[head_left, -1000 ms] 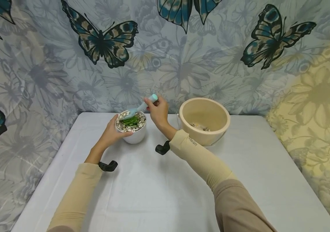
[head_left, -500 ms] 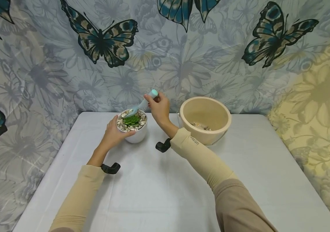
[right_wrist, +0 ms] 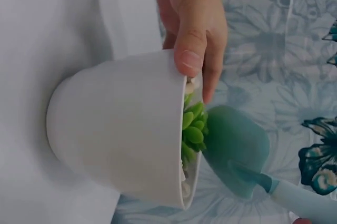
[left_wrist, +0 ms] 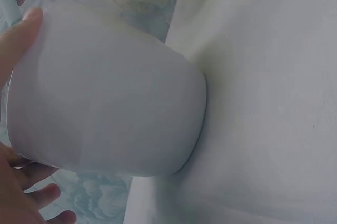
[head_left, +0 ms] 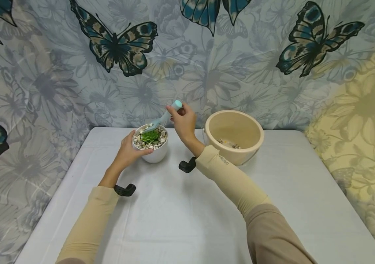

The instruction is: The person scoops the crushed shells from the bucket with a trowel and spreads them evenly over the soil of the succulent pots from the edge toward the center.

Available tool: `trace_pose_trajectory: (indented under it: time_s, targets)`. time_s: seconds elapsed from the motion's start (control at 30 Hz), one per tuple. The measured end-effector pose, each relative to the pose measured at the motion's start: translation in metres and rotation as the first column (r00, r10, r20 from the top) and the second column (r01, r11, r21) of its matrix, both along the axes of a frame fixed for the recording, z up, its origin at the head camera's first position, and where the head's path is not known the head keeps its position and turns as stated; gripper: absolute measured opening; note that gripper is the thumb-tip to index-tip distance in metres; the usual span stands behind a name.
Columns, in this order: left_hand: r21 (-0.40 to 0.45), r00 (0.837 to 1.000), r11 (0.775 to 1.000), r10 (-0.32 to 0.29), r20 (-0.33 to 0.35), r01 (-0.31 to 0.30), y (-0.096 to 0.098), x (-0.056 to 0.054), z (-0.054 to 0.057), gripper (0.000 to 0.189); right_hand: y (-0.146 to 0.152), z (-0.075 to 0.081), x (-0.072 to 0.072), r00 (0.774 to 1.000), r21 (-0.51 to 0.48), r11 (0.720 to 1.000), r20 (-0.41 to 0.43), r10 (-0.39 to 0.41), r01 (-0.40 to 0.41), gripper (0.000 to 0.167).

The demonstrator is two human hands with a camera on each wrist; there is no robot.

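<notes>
A white flower pot (head_left: 154, 156) stands at the back left of the table, holding a green succulent (head_left: 150, 136) ringed by pale pebbles (head_left: 159, 142). My left hand (head_left: 126, 152) grips its left side, thumb at the near rim; in the left wrist view the fingers pass round the pot's far side. Between thumb and fingers, my right hand (head_left: 185, 120) pinches the handle of a light blue trowel (head_left: 164, 118). The trowel slants down, its blade over the pot behind the succulent. In the right wrist view the blade (right_wrist: 237, 150) hangs beside the leaves, close to them.
A larger cream bucket (head_left: 233, 137) stands right of the pot, with some small pebbles (head_left: 228, 143) at its bottom. A white cloth covers the table (head_left: 174, 212). A butterfly-patterned fabric backdrop (head_left: 200, 73) rises directly behind the table's back edge.
The trowel blade has shifted from on top of the succulent to behind it, showing more leaves. My right hand has moved slightly up and right. My left hand keeps its grip on the pot.
</notes>
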State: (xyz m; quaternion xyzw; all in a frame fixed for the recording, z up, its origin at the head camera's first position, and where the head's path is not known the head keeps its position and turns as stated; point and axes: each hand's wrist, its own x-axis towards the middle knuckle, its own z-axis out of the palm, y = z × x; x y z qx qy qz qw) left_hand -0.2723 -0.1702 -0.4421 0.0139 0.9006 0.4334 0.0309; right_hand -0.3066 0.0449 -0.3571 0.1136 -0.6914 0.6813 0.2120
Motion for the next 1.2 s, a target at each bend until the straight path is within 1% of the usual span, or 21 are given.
trace_pose_trajectory:
  time_s: [0.07,0.17,0.27,0.47,0.57,0.67,0.8,0.9,0.97,1.07,1.2]
  targets:
    - [-0.014,1.000,1.000,0.003,-0.008,-0.004,0.000,0.000,0.000,0.121,0.000,0.000,0.000,1.000,0.002,1.000,-0.009,-0.004,0.004,0.024]
    - [-0.005,1.000,1.000,0.014,-0.015,-0.014,0.002,0.001,0.000,0.121,-0.001,-0.002,0.000,1.000,0.017,1.000,-0.016,-0.004,0.004,0.025]
    - [0.000,1.000,1.000,0.018,-0.005,-0.018,0.003,0.002,0.000,0.123,-0.002,-0.005,0.001,1.000,0.048,0.999,-0.014,-0.007,0.008,0.026]
    - [0.011,1.000,1.000,-0.010,0.012,0.010,0.000,0.001,0.000,0.123,-0.004,-0.008,0.003,1.000,0.093,0.996,0.002,0.014,-0.014,0.025]
    - [0.020,1.000,1.000,-0.014,0.024,0.014,-0.002,0.000,-0.001,0.123,-0.004,-0.006,0.004,1.000,0.103,0.994,0.015,0.018,-0.019,0.026]
    - [0.020,0.999,1.000,-0.012,0.031,0.012,-0.002,-0.001,-0.001,0.124,-0.004,0.000,0.004,1.000,0.121,0.993,0.002,0.006,-0.006,0.028]
    - [0.017,1.000,1.000,-0.006,0.024,0.006,-0.002,-0.002,-0.002,0.124,-0.005,0.011,0.005,0.998,0.185,0.983,-0.060,-0.006,0.017,0.028]
    - [0.014,1.000,1.000,0.002,0.017,-0.003,-0.003,-0.003,-0.002,0.123,-0.007,0.017,0.006,0.994,0.239,0.971,-0.109,0.012,0.014,0.026]
    - [0.017,1.000,1.000,0.003,0.019,-0.004,-0.003,-0.003,-0.002,0.124,-0.008,0.019,0.006,0.992,0.257,0.966,-0.126,0.026,0.008,0.025]
    - [0.015,1.000,1.000,0.000,0.025,0.000,-0.002,-0.003,-0.002,0.124,-0.008,0.021,0.005,0.991,0.244,0.970,-0.130,0.031,0.002,0.027]
    - [0.006,1.000,1.000,-0.001,0.022,0.001,-0.001,-0.001,-0.002,0.123,-0.005,0.021,0.003,0.994,0.213,0.977,-0.110,0.009,0.015,0.029]
